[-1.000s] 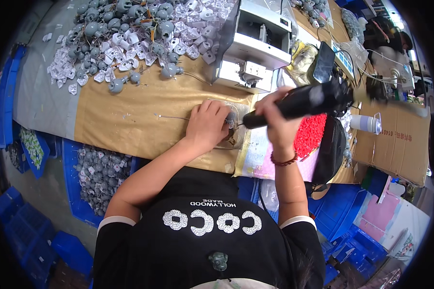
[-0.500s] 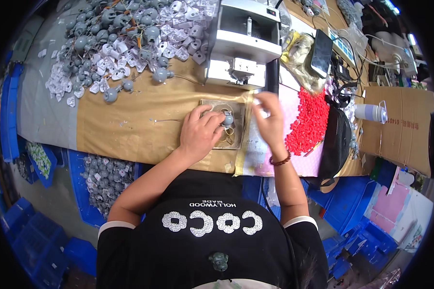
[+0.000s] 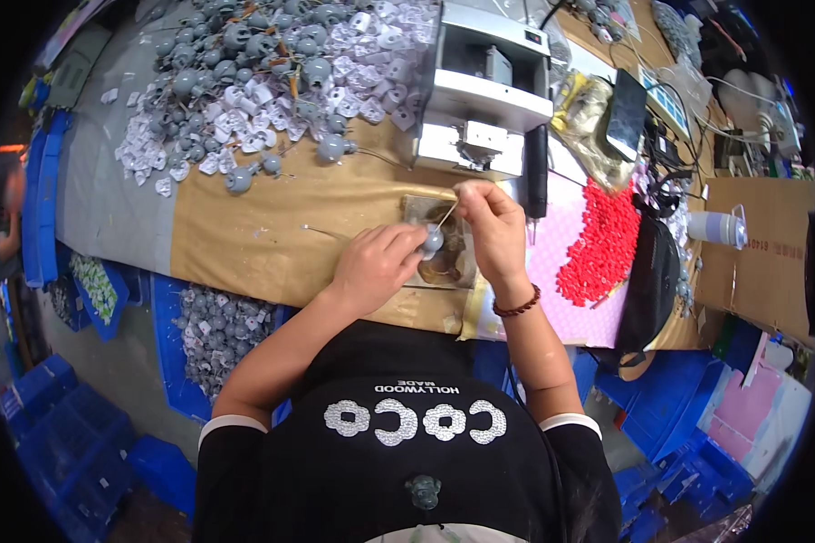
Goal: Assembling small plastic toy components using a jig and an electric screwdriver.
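My left hand [image 3: 373,267] grips a small grey ball-shaped part [image 3: 433,240], its fingertips closed on the part's left side. The part sits over a flat square plate [image 3: 465,270] on the brown-covered bench. From the part a thin pale wire [image 3: 446,215] rises toward my right hand [image 3: 495,226], whose thumb and index finger pinch its upper end. A dark bead bracelet circles the right wrist. Another thin wire [image 3: 324,232] runs out to the left of my left hand; where it joins is hidden under the fingers.
Beyond my hands stands a silver-white machine [image 3: 484,95], with a black cylindrical screwdriver-like tool [image 3: 536,172] beside it. Grey parts [image 3: 235,77] and clear plastic pieces [image 3: 267,118] are heaped back left. Red pieces [image 3: 602,240] lie right. A blue bin [image 3: 174,362] holds more grey parts.
My right hand has come left and closed on the wire's end, pulling it up taut. My left hand stays at the grey part. The whole view has shifted slightly.
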A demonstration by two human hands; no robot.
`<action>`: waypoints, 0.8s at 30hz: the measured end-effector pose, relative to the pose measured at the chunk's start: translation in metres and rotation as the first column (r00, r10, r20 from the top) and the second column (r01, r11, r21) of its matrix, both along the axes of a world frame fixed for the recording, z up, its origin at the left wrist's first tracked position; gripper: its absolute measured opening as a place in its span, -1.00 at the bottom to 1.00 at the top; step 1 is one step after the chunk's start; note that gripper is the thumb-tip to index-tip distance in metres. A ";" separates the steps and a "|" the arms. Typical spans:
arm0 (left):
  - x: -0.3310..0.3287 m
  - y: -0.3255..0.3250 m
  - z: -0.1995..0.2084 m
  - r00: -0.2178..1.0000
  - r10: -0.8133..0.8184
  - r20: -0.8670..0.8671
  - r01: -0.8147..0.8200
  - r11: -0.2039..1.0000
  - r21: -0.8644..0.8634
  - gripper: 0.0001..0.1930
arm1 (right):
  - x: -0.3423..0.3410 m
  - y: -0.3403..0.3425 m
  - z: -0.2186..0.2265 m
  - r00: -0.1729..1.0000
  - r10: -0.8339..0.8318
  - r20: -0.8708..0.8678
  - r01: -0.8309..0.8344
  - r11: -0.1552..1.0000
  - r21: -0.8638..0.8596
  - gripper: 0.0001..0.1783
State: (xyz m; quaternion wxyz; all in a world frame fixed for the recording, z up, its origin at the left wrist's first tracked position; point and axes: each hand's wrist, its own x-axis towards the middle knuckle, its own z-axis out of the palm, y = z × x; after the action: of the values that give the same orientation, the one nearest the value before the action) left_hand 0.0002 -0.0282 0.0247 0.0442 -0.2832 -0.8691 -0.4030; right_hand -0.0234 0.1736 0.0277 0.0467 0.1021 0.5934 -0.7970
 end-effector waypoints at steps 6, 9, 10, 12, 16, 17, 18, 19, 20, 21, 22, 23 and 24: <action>0.023 -0.152 0.060 0.816 0.085 0.571 0.287 0.798 -0.530 -0.78 | 0.019 0.002 0.002 0.915 0.400 -0.050 -0.356 0.859 0.367 -0.79; 0.013 -0.182 0.072 0.847 0.221 0.483 0.151 0.772 -0.618 -0.81 | 0.027 0.000 -0.005 0.918 0.396 0.010 -0.374 0.859 0.351 -0.80; 0.006 -0.185 0.071 0.893 0.246 0.377 0.050 0.778 -0.626 -0.81 | 0.029 -0.002 -0.005 0.917 0.398 0.023 -0.380 0.855 0.352 -0.80; -0.025 -0.173 0.051 0.966 0.256 0.041 -0.193 0.814 -0.548 -0.80 | 0.033 -0.004 -0.002 0.909 0.413 0.047 -0.407 0.861 0.305 -0.81; -0.109 -0.147 0.024 0.916 0.257 -0.309 -0.386 0.774 -0.502 -0.73 | 0.050 0.007 -0.013 0.898 0.440 -0.023 -0.383 0.805 0.452 -0.81; -0.123 -0.138 0.019 0.895 0.250 -0.369 -0.419 0.754 -0.506 -0.71 | 0.054 0.012 -0.009 0.895 0.447 0.008 -0.398 0.788 0.470 -0.80; -0.133 -0.135 0.009 0.898 0.283 -0.338 -0.435 0.690 -0.578 -0.68 | 0.058 0.019 -0.003 0.894 0.447 0.043 -0.408 0.768 0.493 -0.80; -0.143 -0.145 -0.004 0.897 0.316 -0.310 -0.442 0.620 -0.648 -0.66 | 0.061 0.028 -0.003 0.900 0.434 0.031 -0.385 0.761 0.522 -0.80; -0.152 -0.147 -0.015 0.894 0.350 -0.279 -0.441 0.582 -0.683 -0.65 | 0.066 0.039 -0.003 0.909 0.416 0.025 -0.359 0.750 0.555 -0.80; -0.161 -0.149 -0.024 0.889 0.383 -0.251 -0.435 0.541 -0.719 -0.64 | 0.070 0.050 -0.003 0.917 0.398 0.018 -0.332 0.738 0.587 -0.80; -0.163 -0.154 -0.030 0.892 0.389 -0.232 -0.425 0.540 -0.726 -0.64 | 0.072 0.066 -0.001 0.928 0.374 0.013 -0.299 0.719 0.627 -0.80; -0.166 -0.158 -0.035 0.893 0.395 -0.214 -0.414 0.540 -0.733 -0.65 | 0.072 0.081 0.001 0.935 0.354 0.007 -0.270 0.699 0.663 -0.81; -0.162 -0.156 -0.034 0.899 0.377 -0.222 -0.422 0.610 -0.671 -0.64 | 0.068 0.098 0.008 0.956 0.293 0.010 -0.198 0.621 0.759 -0.81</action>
State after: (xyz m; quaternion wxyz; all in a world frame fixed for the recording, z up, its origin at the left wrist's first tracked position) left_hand -0.1614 -0.1846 -0.0095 0.0470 -0.0889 -0.9949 -0.0120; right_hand 0.0444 0.2720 0.0358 0.0748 -0.0156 0.8793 -0.4701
